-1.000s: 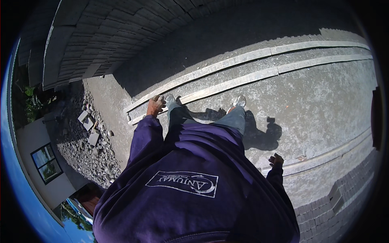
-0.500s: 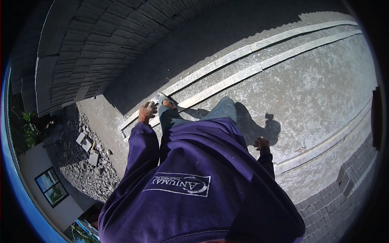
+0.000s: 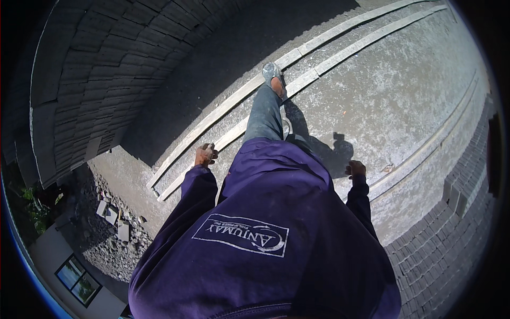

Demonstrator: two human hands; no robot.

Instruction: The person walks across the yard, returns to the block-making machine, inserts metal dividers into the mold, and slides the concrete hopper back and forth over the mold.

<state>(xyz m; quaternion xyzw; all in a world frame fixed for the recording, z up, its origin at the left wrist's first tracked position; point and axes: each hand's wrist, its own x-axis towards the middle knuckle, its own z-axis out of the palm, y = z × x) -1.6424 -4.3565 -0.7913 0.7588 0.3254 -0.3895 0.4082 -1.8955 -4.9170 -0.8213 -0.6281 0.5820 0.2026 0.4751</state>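
My left hand (image 3: 206, 154) hangs at my left side, beside two long pale rails. Its fingers are loosely curled and apart, with nothing in them. On my other side, my right hand (image 3: 356, 170) hangs over the concrete floor, near my shadow; its fingers are half bent and I see nothing held. Neither hand touches anything. My forward foot, in a grey shoe (image 3: 271, 72), is down at the pair of rails (image 3: 316, 72). The other foot shows only in part behind my trouser leg.
Tall stacks of grey blocks (image 3: 90, 69) stand at the left, casting a dark shadow. More low-stacked blocks (image 3: 425, 260) lie at the right, past another pale rail (image 3: 409, 170). Rubble (image 3: 109, 250) with a few loose blocks (image 3: 123, 231) lies at the lower left, near a windowed wall.
I have stepped forward: one leg now reaches ahead onto the rails. Both hands have swung a little, the left lower in the picture, the right slightly higher. They remain without anything held.
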